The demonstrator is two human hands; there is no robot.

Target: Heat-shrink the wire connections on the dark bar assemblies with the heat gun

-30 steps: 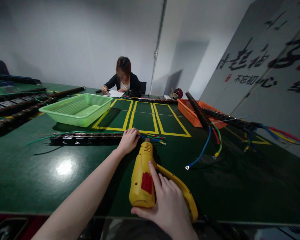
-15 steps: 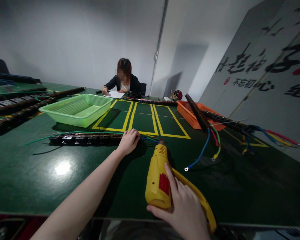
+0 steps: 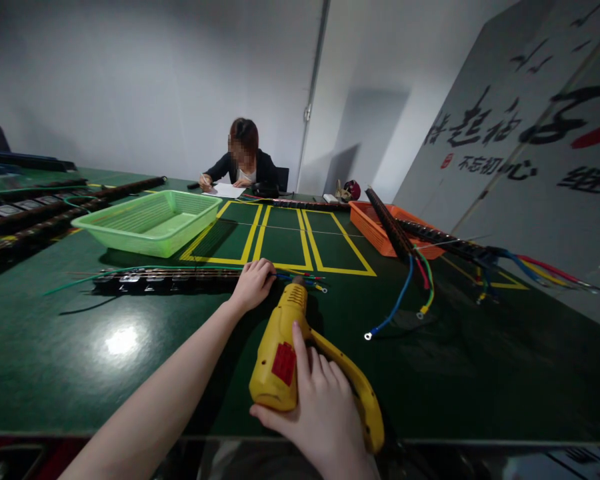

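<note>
My right hand (image 3: 325,407) is wrapped around the body of a yellow heat gun (image 3: 273,360) with a red label. The gun's nozzle points away from me, close to the coloured wire ends (image 3: 310,283), which carry small ring terminals. My left hand (image 3: 253,285) is closed over the right end of a long dark wire harness (image 3: 165,281) lying across the green table. A green wire (image 3: 73,285) and a thin black wire trail from the harness's left end. The fingertips of my left hand are partly hidden.
Beyond the harness is a light green basket (image 3: 155,243). An orange basket (image 3: 375,233) at right bears more harnesses (image 3: 390,223) with blue, red and green leads hanging out. Several harnesses (image 3: 40,230) lie at left. A person (image 3: 250,167) writes on paper across the table.
My right hand has swung the heat gun to the left, bringing its nozzle back along the wires towards my left hand. More wire ends show past the nozzle. My left hand keeps its hold.
</note>
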